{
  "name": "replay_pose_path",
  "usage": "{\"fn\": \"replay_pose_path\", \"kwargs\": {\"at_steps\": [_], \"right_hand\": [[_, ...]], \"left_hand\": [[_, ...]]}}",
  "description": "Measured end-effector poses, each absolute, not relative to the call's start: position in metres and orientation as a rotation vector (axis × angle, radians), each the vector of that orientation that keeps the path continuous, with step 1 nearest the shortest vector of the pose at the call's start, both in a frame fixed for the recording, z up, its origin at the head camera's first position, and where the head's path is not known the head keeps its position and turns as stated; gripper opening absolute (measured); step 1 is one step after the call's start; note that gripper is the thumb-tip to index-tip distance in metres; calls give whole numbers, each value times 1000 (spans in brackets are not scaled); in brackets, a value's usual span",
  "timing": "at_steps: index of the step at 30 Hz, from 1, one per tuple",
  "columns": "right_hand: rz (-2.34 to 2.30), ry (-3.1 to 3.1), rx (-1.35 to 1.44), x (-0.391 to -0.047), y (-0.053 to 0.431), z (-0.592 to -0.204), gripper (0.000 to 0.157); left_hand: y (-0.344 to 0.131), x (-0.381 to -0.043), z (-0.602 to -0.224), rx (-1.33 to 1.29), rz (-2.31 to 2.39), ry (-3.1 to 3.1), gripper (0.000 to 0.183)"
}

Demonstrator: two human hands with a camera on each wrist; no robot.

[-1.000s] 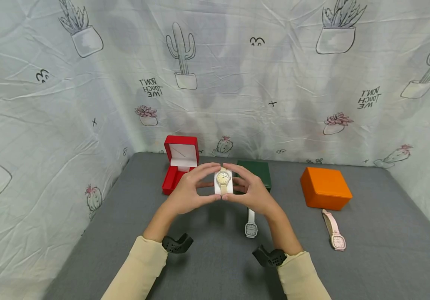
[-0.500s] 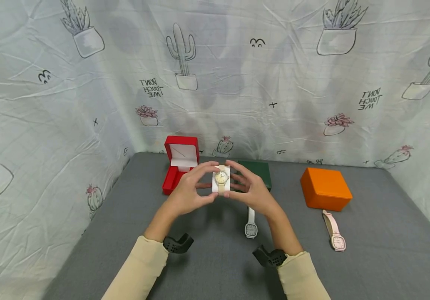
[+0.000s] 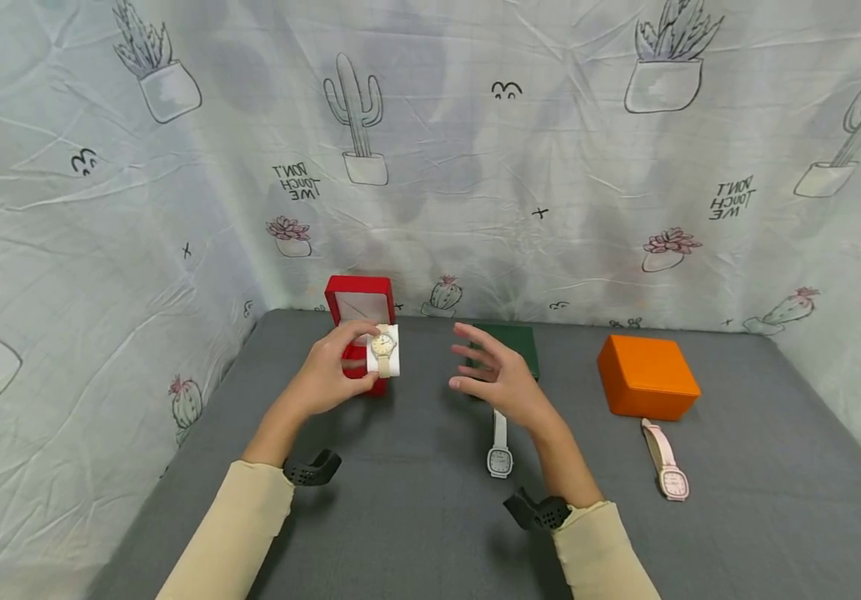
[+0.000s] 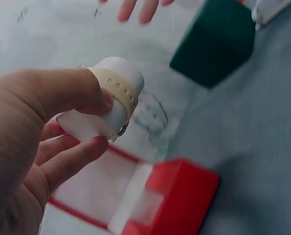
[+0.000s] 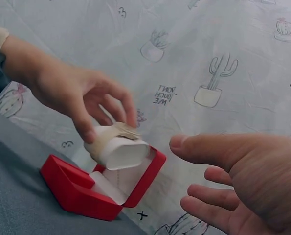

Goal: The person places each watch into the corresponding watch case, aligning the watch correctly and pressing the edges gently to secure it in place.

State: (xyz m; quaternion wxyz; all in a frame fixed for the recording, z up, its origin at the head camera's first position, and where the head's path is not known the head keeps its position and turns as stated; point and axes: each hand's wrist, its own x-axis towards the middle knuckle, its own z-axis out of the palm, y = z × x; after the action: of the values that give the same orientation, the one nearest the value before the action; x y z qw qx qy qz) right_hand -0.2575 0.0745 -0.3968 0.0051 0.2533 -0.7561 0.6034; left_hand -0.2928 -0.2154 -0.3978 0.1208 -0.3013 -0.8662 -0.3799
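Note:
My left hand (image 3: 328, 371) pinches a cream-strapped wristwatch (image 3: 382, 344) wrapped round a white watch pillow (image 4: 130, 73), thumb on the near side and fingers on the far side. The watch overlaps the open red watch box (image 3: 358, 287) in the head view, and the left wrist view has that box below the hand. My right hand (image 3: 501, 379) hovers to the right with fingers spread and relaxed, holding nothing. Behind it, partly hidden, stands a dark green box (image 3: 520, 342). A white-strapped watch (image 3: 500, 458) lies below that hand on the grey table.
To the right stands a shut orange box (image 3: 648, 375). A pink-strapped watch (image 3: 672, 479) lies in front of it on the grey tabletop (image 3: 415, 517). A white curtain (image 3: 445, 167) with cactus drawings hangs behind the table.
Both hands held the watch on its pillow earlier. The right hand has let go and stays about where it was, while the left hand has carried the watch left towards the red box.

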Motion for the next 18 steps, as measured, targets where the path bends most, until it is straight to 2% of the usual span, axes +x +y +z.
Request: {"fn": "replay_pose_path", "kwargs": {"at_steps": [18], "right_hand": [[1812,-2447,728,-259,80,-403,70]], "left_hand": [[-245,-323,-402,-768,-860,-2890,67]]}}
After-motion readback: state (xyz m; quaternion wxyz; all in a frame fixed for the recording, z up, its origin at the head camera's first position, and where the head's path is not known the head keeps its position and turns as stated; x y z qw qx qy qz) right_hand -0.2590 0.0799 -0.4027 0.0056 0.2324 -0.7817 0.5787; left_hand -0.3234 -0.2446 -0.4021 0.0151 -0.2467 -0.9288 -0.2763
